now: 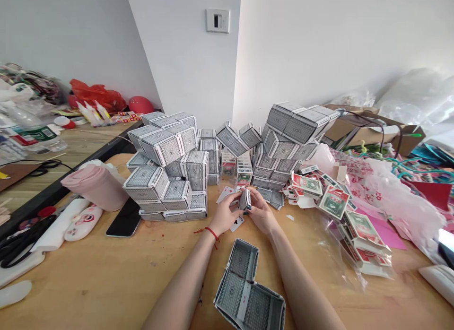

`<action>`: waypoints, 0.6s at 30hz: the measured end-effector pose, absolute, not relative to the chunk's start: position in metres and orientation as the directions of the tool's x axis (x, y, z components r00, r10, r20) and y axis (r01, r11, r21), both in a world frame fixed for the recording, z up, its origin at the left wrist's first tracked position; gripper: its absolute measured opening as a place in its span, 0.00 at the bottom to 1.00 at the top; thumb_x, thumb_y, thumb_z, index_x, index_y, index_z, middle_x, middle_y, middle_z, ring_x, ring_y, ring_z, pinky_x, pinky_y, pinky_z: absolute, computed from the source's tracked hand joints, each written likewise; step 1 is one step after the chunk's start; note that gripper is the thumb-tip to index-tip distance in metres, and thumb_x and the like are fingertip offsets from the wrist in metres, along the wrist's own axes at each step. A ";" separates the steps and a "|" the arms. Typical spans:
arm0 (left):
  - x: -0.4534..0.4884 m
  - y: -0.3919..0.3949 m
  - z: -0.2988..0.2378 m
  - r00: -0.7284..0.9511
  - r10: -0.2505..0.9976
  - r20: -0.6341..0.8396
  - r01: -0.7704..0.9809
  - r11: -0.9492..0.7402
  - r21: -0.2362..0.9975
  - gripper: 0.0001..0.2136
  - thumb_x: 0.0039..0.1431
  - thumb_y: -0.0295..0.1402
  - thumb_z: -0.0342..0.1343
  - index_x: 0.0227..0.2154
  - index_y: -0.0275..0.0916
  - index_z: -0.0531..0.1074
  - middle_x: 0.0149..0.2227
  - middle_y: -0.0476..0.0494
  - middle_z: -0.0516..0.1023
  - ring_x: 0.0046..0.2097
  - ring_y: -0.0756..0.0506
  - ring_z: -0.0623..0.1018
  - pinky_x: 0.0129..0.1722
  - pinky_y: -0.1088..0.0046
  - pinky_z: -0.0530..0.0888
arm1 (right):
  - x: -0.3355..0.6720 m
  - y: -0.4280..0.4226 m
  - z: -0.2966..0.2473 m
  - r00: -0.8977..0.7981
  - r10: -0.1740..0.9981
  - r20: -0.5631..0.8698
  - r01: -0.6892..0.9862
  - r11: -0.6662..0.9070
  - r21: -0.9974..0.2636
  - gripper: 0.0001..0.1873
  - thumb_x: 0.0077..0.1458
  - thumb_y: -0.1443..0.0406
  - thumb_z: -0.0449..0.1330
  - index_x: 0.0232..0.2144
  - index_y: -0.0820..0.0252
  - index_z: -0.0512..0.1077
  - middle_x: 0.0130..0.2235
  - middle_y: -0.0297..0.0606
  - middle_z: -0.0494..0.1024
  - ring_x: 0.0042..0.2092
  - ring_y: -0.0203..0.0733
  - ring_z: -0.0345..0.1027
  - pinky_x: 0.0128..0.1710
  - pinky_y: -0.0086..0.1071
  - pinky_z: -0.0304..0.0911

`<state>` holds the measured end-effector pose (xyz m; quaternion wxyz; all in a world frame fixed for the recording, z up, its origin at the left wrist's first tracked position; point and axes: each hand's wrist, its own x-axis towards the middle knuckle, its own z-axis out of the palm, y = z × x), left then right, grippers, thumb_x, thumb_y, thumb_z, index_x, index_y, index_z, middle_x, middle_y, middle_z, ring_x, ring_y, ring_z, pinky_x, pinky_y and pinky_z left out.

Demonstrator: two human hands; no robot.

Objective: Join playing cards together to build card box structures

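Fingers of left hand (224, 211) and right hand (262, 212) pinch folded card piece (244, 200) between them; loose card (237, 223) just beneath, joined card block (231, 292) nearer wearer, stacked blocks (168, 150) beyond fingers.

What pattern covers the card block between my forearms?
The card block has a grey and white medallion print, clearest in head view.

Wooden table (142, 273) with playing-card blocks (144, 184), a dark phone (124, 219), card boxes (333, 202) and, probably, a pink cloth roll (95, 184).
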<state>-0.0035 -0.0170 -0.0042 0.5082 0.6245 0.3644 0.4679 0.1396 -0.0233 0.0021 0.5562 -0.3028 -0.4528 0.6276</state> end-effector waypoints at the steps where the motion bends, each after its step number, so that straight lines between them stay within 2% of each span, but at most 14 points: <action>1: -0.004 -0.017 -0.004 0.289 0.933 0.215 -0.010 -0.222 0.975 0.23 0.45 0.25 0.57 0.48 0.39 0.64 0.50 0.39 0.66 0.51 0.43 0.68 0.51 0.61 0.66 | 0.140 -0.023 0.001 -0.197 0.972 0.125 -0.427 0.029 -0.904 0.33 0.35 0.59 0.66 0.47 0.50 0.64 0.49 0.39 0.68 0.48 0.47 0.62 0.41 0.38 0.61; 6: -0.005 -0.016 -0.004 0.241 0.936 0.256 0.047 -0.275 0.960 0.24 0.44 0.24 0.57 0.48 0.40 0.64 0.50 0.40 0.66 0.51 0.43 0.68 0.52 0.61 0.66 | 0.139 -0.019 -0.007 -0.132 0.989 0.064 -0.364 0.012 -0.931 0.35 0.35 0.59 0.66 0.49 0.51 0.64 0.47 0.38 0.70 0.46 0.46 0.63 0.43 0.38 0.60; 9: -0.006 -0.016 -0.002 0.202 0.934 0.294 0.068 -0.313 0.947 0.24 0.44 0.23 0.56 0.48 0.40 0.64 0.51 0.40 0.65 0.51 0.44 0.67 0.51 0.62 0.66 | 0.137 -0.020 -0.008 -0.146 0.989 0.036 -0.365 -0.020 -0.931 0.30 0.39 0.56 0.64 0.47 0.54 0.66 0.46 0.39 0.71 0.45 0.46 0.64 0.41 0.37 0.60; 14: -0.007 -0.017 -0.001 0.130 0.934 0.334 0.208 -0.355 0.912 0.24 0.42 0.21 0.56 0.46 0.41 0.65 0.49 0.42 0.67 0.51 0.43 0.67 0.51 0.61 0.66 | 0.135 -0.022 -0.007 -0.197 0.980 0.028 -0.374 -0.048 -0.926 0.18 0.43 0.55 0.61 0.36 0.58 0.73 0.36 0.38 0.74 0.35 0.41 0.65 0.33 0.32 0.60; 18: -0.006 -0.018 -0.003 0.122 0.931 0.345 0.253 -0.365 0.896 0.25 0.42 0.21 0.56 0.46 0.42 0.65 0.49 0.42 0.67 0.52 0.42 0.65 0.51 0.59 0.64 | 0.134 -0.021 -0.009 -0.186 0.982 0.026 -0.346 -0.041 -0.937 0.16 0.43 0.54 0.60 0.30 0.59 0.73 0.31 0.36 0.72 0.30 0.38 0.63 0.29 0.31 0.58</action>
